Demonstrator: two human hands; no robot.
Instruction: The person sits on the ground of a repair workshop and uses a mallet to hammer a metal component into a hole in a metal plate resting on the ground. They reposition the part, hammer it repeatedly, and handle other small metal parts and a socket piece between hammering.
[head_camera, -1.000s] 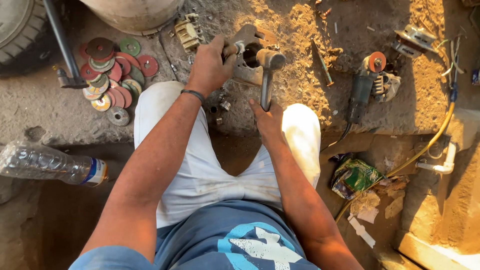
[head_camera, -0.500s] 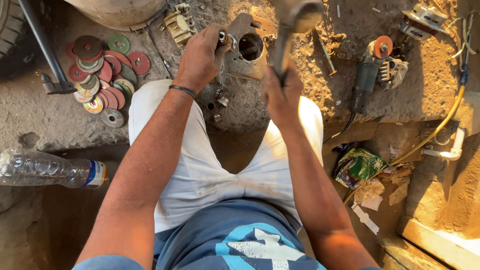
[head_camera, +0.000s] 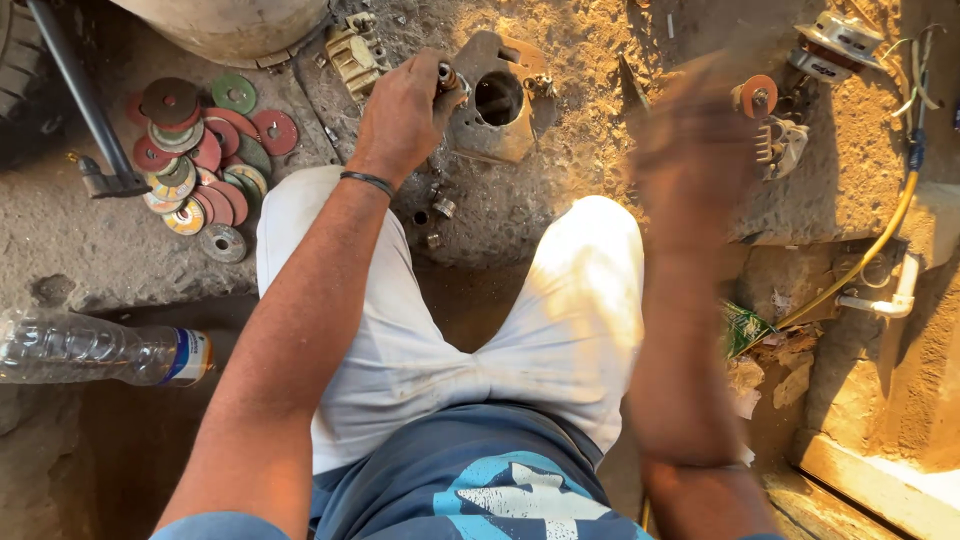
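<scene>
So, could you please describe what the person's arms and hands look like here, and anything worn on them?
Both arms are bare to the frame's bottom edge, with no sleeves or gloves showing. The left hand has a thin dark band around its wrist. The right hand is heavily motion-blurred, so any ring or band there cannot be made out.

Bare arms, no sleeves reaching the forearms. Thin dark band (head_camera: 368, 181) round the wrist just below the left hand (head_camera: 402, 115). Right hand (head_camera: 690, 150) a blur – no ring or band to be made out there. White shorts (head_camera: 440, 340) below the band, creased and a little soiled at the middle seam. Blue shirt (head_camera: 470, 480) below the shorts – darker blue cloth with a lighter blue and white printed shape at its middle.
</scene>
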